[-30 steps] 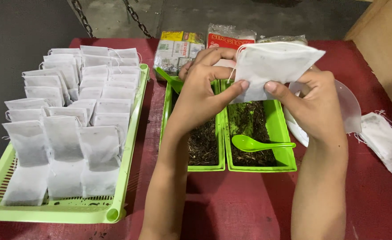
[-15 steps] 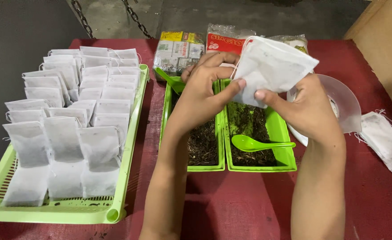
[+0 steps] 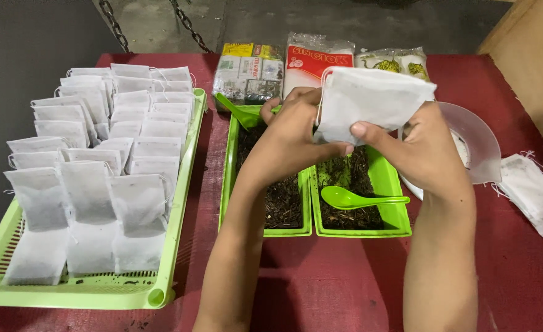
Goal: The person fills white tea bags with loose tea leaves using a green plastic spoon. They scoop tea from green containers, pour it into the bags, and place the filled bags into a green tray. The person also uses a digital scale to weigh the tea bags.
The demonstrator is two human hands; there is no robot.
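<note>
Both hands hold one white fabric pouch (image 3: 376, 98) above two green trays. My left hand (image 3: 293, 132) grips its left edge, thumb pressed under the bottom. My right hand (image 3: 422, 150) pinches the lower right side, thumb on the front. Under the hands, the left green tray (image 3: 231, 184) holds dark dried leaves and a green spoon (image 3: 237, 110) at its far end. The right green tray (image 3: 400, 212) holds a darker mix with another green spoon (image 3: 357, 198) lying across it.
A light green basket (image 3: 160, 289) at the left is filled with several rows of filled white pouches (image 3: 93, 184). Packets (image 3: 283, 67) stand behind the trays. A clear plastic bowl (image 3: 477, 144) sits right of the trays, and flat empty pouches (image 3: 533, 193) lie at the right edge.
The pouch has turned and dropped a little toward the trays. My right thumb has slid leftwards along its lower edge, meeting my left thumb.
</note>
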